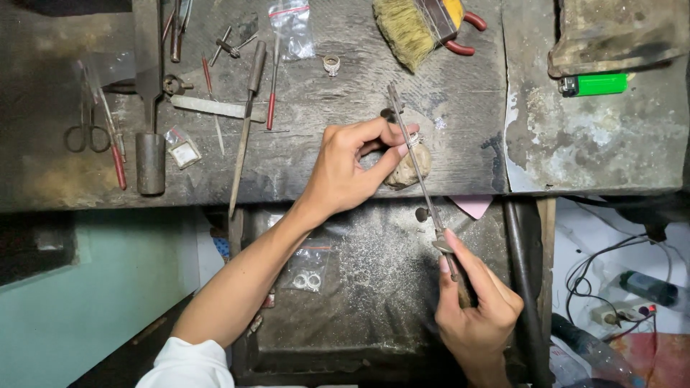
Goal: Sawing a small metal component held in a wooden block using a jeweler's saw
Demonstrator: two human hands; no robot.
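Your clearest room on the worktop (589,144) is its bare right stretch, below the green lighter (595,85). At upper left, scissors (86,129), files (244,129) and small bags crowd the path. The brush (410,29) blocks the top centre. The tray (374,287) below seems open around the bagged rings (307,279).

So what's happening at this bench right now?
A person works at a worn bench. The left hand pinches a small ring against a rounded peg at the bench edge. The right hand holds a thin saw frame running up past the ring. Other tools lie on the bench.
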